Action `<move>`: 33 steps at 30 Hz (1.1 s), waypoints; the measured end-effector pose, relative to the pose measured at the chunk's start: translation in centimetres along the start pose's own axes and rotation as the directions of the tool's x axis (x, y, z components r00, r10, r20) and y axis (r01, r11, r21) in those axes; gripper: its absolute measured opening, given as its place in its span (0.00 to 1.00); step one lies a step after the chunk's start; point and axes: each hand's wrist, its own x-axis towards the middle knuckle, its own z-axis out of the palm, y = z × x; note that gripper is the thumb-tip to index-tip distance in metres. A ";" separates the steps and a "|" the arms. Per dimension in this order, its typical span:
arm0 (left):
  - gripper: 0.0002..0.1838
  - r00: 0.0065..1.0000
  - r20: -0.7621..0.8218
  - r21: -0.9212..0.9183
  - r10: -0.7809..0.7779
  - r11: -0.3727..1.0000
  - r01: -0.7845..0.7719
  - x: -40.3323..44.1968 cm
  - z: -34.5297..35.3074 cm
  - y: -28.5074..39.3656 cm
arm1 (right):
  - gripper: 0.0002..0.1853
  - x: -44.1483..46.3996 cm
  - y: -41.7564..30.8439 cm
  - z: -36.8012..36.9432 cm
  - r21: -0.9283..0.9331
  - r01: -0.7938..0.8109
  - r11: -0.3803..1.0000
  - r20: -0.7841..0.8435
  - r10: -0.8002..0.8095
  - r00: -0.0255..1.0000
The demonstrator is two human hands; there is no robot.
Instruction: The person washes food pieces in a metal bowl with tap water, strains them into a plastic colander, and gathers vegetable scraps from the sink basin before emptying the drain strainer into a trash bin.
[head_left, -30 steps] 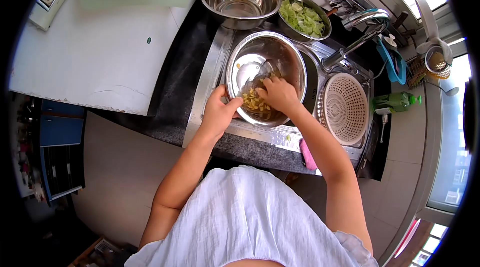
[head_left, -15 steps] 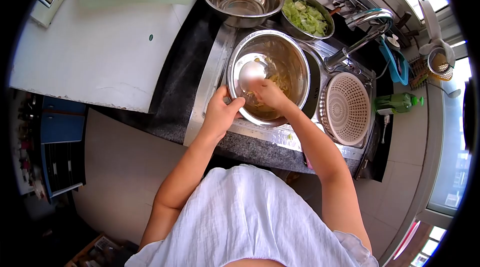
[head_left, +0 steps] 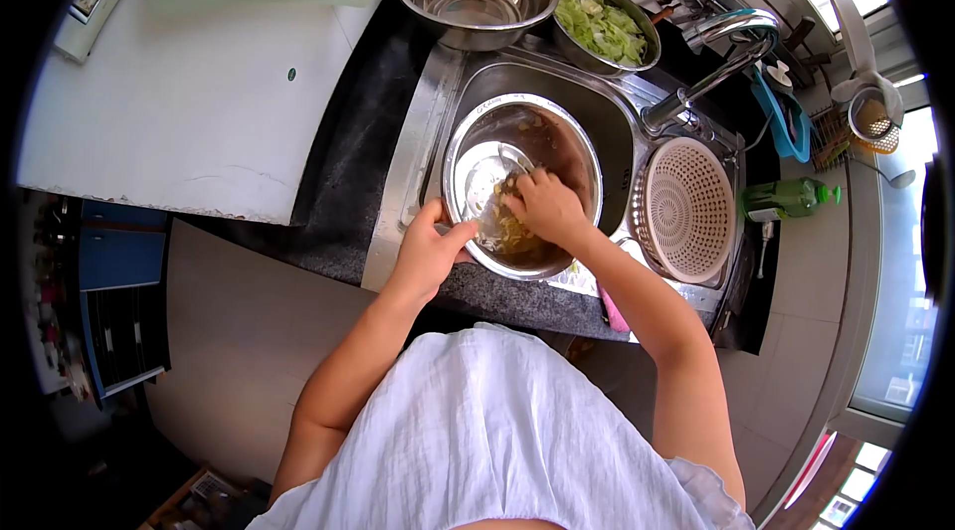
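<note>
A stainless steel bowl [head_left: 591,147] is held over the near part of the sink [head_left: 619,112], tilted. My left hand [head_left: 430,250] grips its near left rim, thumb on the rim and fingers outside. Inside are wet, yellowish-green chopped pieces [head_left: 512,237], seemingly in some liquid. My right hand [head_left: 549,209] reaches into the bowl with fingers curled down at these pieces. Its fingertips are partly hidden, so what lies between them is unclear. Bright glare covers the bowl's left inner wall.
Behind the sink stand a larger steel bowl [head_left: 477,31] and a bowl of cut lettuce [head_left: 600,30]. To the right are a beige colander [head_left: 688,207], the faucet [head_left: 686,102] and a green bottle [head_left: 781,199]. A white countertop [head_left: 189,102] lies left.
The bowl has come nearer to me and changed its tilt, showing more of the sink behind it. My right hand has shifted slightly right inside it. A blurred white patch beside that hand is gone.
</note>
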 end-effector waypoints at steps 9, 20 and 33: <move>0.11 1.000 0.011 0.131 0.007 0.991 -0.008 -1.0 0.0 -0.9 | 0.12 -2.6 -2.3 2.1 0.382 0.022 0.924 0.401 -0.188 0.897; 0.09 0.993 0.048 0.158 0.111 0.980 -0.117 -1.7 -0.5 -1.8 | 0.19 0.3 -1.1 -3.0 0.335 -0.175 0.926 0.131 0.138 0.982; 0.15 0.983 0.037 0.468 0.179 0.866 -0.175 -2.0 -0.3 -1.2 | 0.17 -4.4 -3.3 0.6 0.111 0.029 0.993 0.156 -0.046 0.987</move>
